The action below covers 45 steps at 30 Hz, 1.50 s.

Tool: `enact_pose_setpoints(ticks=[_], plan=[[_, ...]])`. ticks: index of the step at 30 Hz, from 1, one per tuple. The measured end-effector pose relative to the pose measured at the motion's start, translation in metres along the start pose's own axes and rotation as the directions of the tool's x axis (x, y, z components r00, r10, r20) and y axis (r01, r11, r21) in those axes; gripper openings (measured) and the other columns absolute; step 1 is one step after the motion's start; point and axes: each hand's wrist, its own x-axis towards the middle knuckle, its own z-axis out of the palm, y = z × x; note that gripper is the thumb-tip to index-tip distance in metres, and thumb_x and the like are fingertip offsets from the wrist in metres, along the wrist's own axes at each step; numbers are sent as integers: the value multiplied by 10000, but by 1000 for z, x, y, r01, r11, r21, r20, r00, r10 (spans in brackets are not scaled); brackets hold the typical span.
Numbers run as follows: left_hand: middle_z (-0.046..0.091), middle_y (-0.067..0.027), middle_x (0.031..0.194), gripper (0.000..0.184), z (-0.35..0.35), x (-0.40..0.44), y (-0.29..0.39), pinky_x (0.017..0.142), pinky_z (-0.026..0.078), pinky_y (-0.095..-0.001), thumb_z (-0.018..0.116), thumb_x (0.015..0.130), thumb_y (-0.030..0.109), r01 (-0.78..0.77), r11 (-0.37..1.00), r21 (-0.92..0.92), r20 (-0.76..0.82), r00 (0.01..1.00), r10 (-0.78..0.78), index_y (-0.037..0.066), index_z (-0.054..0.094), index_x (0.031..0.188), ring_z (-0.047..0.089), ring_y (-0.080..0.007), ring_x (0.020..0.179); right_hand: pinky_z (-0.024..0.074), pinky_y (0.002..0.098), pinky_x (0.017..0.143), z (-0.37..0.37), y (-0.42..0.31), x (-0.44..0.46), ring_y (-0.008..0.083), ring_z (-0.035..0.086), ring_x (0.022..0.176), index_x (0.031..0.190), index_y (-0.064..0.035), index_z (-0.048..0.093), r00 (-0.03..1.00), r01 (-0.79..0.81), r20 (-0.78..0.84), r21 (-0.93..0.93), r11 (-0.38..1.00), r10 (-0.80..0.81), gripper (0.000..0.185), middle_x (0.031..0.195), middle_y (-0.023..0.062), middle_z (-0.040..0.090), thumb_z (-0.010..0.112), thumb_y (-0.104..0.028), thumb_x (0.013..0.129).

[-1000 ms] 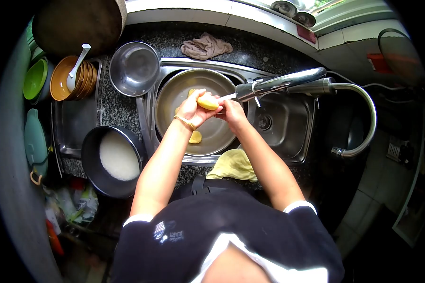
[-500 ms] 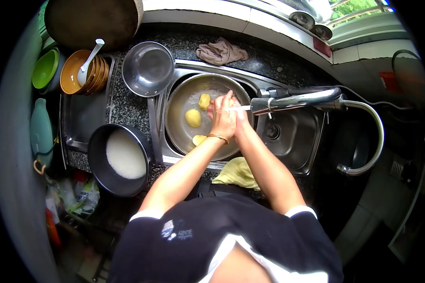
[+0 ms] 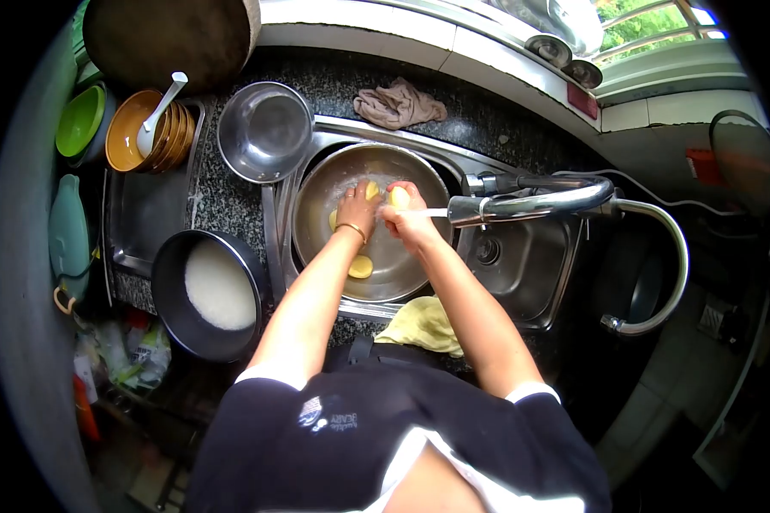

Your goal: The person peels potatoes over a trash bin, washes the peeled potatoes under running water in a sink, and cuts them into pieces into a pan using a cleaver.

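A wide metal pan sits in the left sink basin with yellow potato pieces in it. My left hand, with a bracelet at the wrist, reaches into the pan, palm down. Its fingertips touch a yellow piece, and another piece shows partly at its left side. One more piece lies near the pan's front. My right hand is closed on a yellow piece beside the stream from the faucet.
A black pot of white rice and an empty metal pan stand left of the sink. Brown bowls are further left. Cloths lie behind and before the sink. The faucet hangs over the sink from the right.
My hands were together under the water half a second ago and are now apart. The left has moved left onto the pieces in the pan; the right now holds a piece.
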Motion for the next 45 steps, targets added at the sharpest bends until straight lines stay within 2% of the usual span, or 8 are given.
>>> enact_pose_setpoints(ticks=[9,14,20,24,27,32,34,45], plan=[[596,-52,777,238,-33,4,24,582,507,-304,653,790,194,408,129,-904,349,878,-329,76,567,978,582,-176,629,343,218,426,-15,-4,-1,80,464,528,1020,-90,484,986,-130,-108,-53,990,124,333,701,17,528,510,-399,900],[598,-51,767,252,-32,2,21,654,501,-313,558,892,320,238,-746,-622,619,733,-282,72,571,846,581,-178,691,472,279,759,-4,17,15,161,580,805,1007,-17,556,938,339,-106,73,938,-331,266,875,57,574,464,-259,946],[594,-91,755,436,-63,0,24,716,495,-319,429,920,458,208,-838,-505,488,870,-77,75,564,761,577,-212,708,452,328,871,4,-5,-8,196,536,1034,1233,-40,437,978,116,125,329,937,-165,423,1153,100,520,565,-248,888],[588,-77,783,478,-64,-1,43,765,466,-342,378,937,469,322,-422,-847,465,834,-296,61,601,825,563,-223,743,462,387,886,-6,-10,-12,221,494,1118,1363,-110,302,947,-48,320,211,976,-23,677,1253,103,458,660,-272,812],[593,-74,862,513,-49,-6,39,762,439,-339,365,937,481,206,773,-599,-264,861,-434,30,608,895,550,-208,829,488,458,848,-12,-6,-14,254,484,1138,1368,-120,274,936,-168,341,215,962,87,712,1250,115,456,680,-224,793],[545,-83,1085,333,-34,-12,2,855,380,-438,435,914,403,323,-27,-946,320,916,-243,135,620,986,459,-279,1060,506,427,753,2,16,-11,254,539,996,1341,-187,281,987,-160,42,162,974,155,727,1144,110,480,671,-50,743],[527,-83,1178,344,-39,-34,-1,823,406,-461,524,862,412,327,887,-327,-23,935,-354,106,620,984,444,-250,1124,499,392,722,2,17,-7,237,546,924,1322,-203,304,990,-137,-3,148,979,139,712,1095,104,490,651,-22,728],[205,-134,1448,584,-3,-83,10,902,445,-474,655,737,213,63,996,60,456,886,-83,315,449,1274,335,-423,1236,332,447,998,-34,48,33,434,349,1190,1279,-211,457,963,21,-110,-878,479,-245,621,1345,229,288,690,-207,704]])
